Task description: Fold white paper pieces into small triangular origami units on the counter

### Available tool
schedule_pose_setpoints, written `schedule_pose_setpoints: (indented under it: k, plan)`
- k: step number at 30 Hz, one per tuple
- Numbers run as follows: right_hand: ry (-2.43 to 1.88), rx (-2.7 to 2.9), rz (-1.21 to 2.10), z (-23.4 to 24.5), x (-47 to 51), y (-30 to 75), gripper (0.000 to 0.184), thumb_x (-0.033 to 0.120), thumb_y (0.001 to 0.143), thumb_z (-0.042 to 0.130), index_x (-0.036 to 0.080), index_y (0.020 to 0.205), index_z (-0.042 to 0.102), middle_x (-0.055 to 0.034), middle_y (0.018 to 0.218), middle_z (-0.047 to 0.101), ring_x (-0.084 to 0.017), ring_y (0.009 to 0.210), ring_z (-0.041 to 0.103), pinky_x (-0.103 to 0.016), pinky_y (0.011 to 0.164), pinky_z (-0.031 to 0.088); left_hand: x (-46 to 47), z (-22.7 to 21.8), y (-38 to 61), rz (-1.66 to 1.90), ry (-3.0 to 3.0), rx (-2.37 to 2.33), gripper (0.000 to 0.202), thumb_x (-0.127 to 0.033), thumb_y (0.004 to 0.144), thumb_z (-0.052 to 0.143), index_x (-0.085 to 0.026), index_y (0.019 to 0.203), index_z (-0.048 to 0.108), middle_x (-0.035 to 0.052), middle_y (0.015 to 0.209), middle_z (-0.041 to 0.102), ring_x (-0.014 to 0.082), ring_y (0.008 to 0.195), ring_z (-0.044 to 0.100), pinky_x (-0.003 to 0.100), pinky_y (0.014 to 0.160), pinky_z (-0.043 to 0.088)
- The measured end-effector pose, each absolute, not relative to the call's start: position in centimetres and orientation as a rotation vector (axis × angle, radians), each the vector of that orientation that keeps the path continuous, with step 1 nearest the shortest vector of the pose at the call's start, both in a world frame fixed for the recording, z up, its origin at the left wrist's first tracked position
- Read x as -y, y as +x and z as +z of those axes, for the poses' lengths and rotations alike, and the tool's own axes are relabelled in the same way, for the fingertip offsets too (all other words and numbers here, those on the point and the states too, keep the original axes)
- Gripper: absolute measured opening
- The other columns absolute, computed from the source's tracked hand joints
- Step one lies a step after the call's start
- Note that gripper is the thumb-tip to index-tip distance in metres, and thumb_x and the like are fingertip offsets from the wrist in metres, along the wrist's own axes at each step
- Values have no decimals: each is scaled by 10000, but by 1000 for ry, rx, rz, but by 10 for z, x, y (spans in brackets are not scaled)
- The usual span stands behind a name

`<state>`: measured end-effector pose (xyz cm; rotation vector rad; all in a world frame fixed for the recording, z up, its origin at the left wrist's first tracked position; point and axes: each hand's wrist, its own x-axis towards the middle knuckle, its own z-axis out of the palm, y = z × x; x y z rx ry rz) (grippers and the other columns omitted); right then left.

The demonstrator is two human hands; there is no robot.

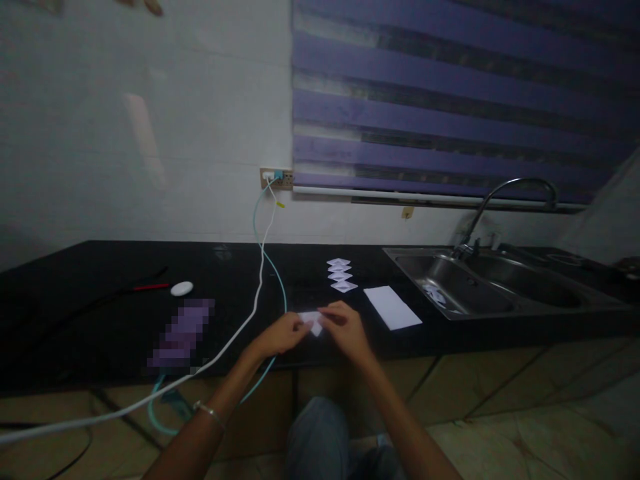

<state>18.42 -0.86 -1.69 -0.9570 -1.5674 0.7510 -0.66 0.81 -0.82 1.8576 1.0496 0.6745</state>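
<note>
Between my two hands, at the counter's front edge, is a small piece of folded white paper (316, 327) with a pointed lower end. My left hand (286, 333) pinches its left side, thumb on top. On the right side, my right hand (345, 327) grips the paper with thumb and fingertips. Beyond the hands, several folded white paper diamonds (343, 287) lie in an overlapping column. A stack of white paper sheets (393, 308) rests to the right of my right hand.
A steel double sink (453, 303) with a curved faucet (515, 183) is at the right, white scraps in its basin. White (260, 267) and teal cables (283, 283) cross the black counter (120, 267) from the outlet. A white disc (182, 289) lies left, near a blurred purple item (183, 333).
</note>
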Motion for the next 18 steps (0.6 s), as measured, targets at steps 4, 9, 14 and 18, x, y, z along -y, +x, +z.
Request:
schedule_pose_setpoints:
  k: [4, 9, 14, 18]
  plan:
    - [-961, 1575, 728, -18, 10, 181, 160, 270, 775, 658, 194, 895, 730, -88, 940, 659, -211, 896, 610, -325, 772, 490, -7, -8, -6, 722, 1917, -1087, 494, -582, 798, 481, -122, 684, 622, -29, 495, 462, 106, 491, 403, 212, 447, 272]
    - [-1003, 1589, 685, -21, 9, 180, 167, 237, 741, 683, 177, 895, 707, -85, 940, 678, -205, 856, 626, -321, 758, 501, -8, -11, -4, 726, 1978, -1076, 507, -581, 810, 471, -112, 736, 649, -20, 527, 499, 105, 500, 414, 206, 452, 283]
    - [-1045, 1597, 647, -22, 10, 180, 292, 179, 736, 659, 183, 1028, 677, -78, 977, 681, -196, 837, 633, -318, 741, 514, -10, -15, -3, 695, 2015, -1053, 524, -574, 830, 456, -96, 769, 663, -6, 570, 524, 98, 509, 419, 202, 466, 296]
    - [-964, 1641, 641, -20, 12, 180, 257, 148, 757, 626, 200, 1001, 690, -71, 987, 676, -200, 898, 628, -322, 797, 505, -7, -10, -2, 684, 1988, -975, 510, -580, 823, 461, -110, 802, 660, -19, 576, 513, 100, 520, 422, 202, 478, 312]
